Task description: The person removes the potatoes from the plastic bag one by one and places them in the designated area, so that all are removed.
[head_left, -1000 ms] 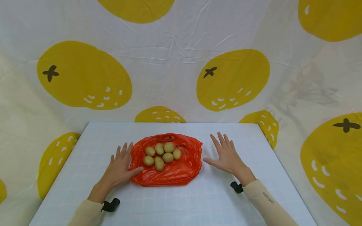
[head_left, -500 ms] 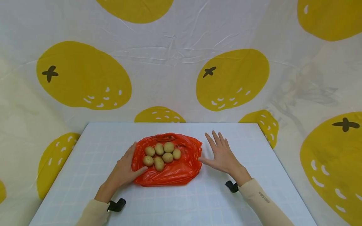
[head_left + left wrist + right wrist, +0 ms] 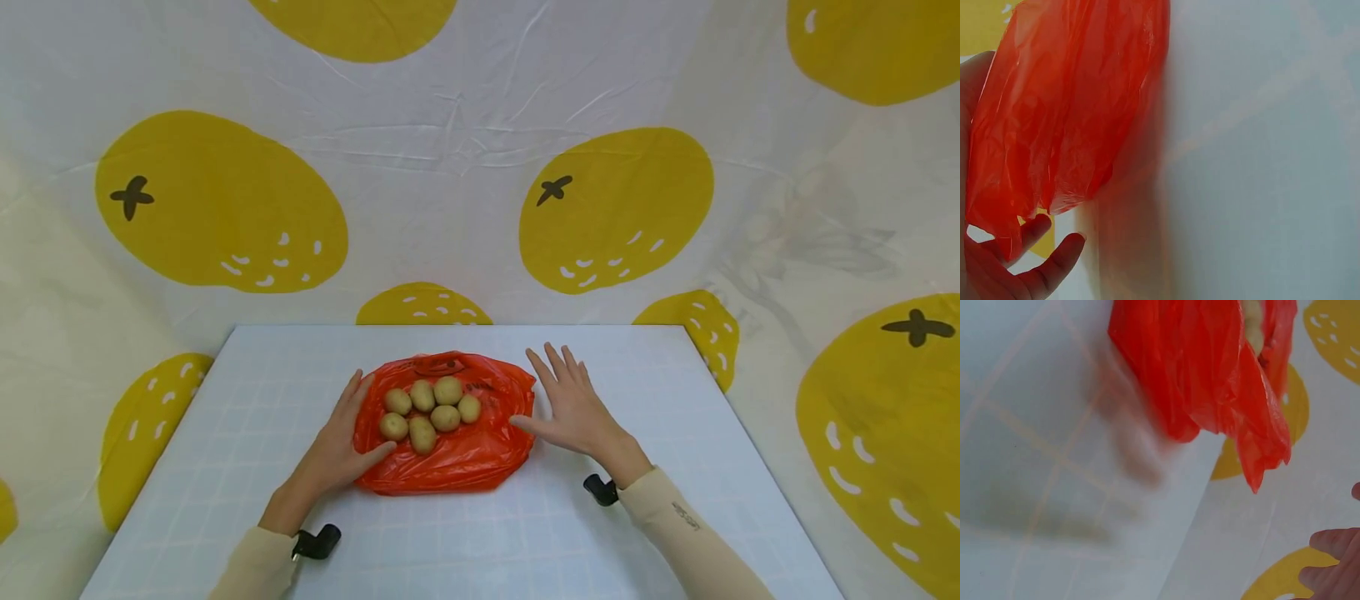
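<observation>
Several pale yellow potatoes lie in a cluster on a red plastic bag in the middle of the table. My left hand is at the bag's left side, its thumb reaching over the front left edge. In the left wrist view its fingers are outstretched by the crumpled red plastic; contact is hard to tell. My right hand hovers at the bag's right edge with fingers spread, holding nothing. The right wrist view shows a gap between its fingers and the bag.
A pale blue checked cloth covers the table. Behind and beside it hangs a white curtain printed with large yellow fruit. A black wrist camera sits under the left wrist, and another black camera under the right one.
My left hand has moved right, up against the bag's left side. My right hand has come left to the bag's right edge, fingers still spread. The bag and potatoes have hardly moved.
</observation>
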{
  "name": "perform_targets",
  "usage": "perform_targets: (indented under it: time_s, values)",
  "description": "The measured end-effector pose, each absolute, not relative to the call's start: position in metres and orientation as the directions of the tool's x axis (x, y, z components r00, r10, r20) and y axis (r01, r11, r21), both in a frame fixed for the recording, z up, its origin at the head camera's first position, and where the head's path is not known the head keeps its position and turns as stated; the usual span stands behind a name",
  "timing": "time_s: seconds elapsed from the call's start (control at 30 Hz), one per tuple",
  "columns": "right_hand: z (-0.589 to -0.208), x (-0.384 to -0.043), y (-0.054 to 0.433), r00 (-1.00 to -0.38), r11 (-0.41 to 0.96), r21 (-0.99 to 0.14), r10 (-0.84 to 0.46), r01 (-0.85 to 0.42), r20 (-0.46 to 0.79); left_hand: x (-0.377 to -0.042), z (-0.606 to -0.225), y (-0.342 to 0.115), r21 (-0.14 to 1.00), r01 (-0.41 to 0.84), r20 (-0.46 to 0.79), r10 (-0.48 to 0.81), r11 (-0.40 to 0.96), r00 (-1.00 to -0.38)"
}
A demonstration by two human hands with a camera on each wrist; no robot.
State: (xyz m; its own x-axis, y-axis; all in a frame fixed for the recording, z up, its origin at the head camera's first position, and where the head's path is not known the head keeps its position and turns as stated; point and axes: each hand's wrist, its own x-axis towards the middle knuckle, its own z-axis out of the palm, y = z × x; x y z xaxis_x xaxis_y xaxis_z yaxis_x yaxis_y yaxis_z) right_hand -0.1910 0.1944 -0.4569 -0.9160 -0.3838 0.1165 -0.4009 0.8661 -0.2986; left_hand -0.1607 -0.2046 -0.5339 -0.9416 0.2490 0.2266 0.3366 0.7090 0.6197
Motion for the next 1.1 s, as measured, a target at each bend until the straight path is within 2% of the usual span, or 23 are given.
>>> perform_targets:
  time_s: [0.17, 0.5, 0.67, 0.8, 1.1]
  values:
    - [-0.455, -0.192, 0.186, -0.907, 0.846, -0.329, -0.403, -0.419, 0.119, -0.159, -0.534, -0.204, 0.589, 0.392, 0.258, 0.296, 0.706, -0.920]
    - [-0.457, -0.198, 0.168, -0.902, 0.819, -0.392, -0.426, -0.419, 0.075, -0.158, -0.545, -0.200, 0.702, 0.346, 0.246, 0.244, 0.622, -0.938]
    - [-0.459, -0.201, 0.159, -0.895, 0.797, -0.439, -0.444, -0.416, 0.041, -0.158, -0.550, -0.199, 0.717, 0.365, 0.275, 0.240, 0.593, -0.931]
    - [-0.458, -0.202, 0.151, -0.889, 0.776, -0.470, -0.457, -0.420, 0.038, -0.156, -0.552, -0.200, 0.741, 0.333, 0.252, 0.218, 0.583, -0.943]
    - [-0.453, -0.203, 0.133, -0.860, 0.742, -0.484, -0.507, -0.465, 0.049, -0.157, -0.553, -0.203, 0.818, 0.192, 0.117, 0.170, 0.542, -0.979]
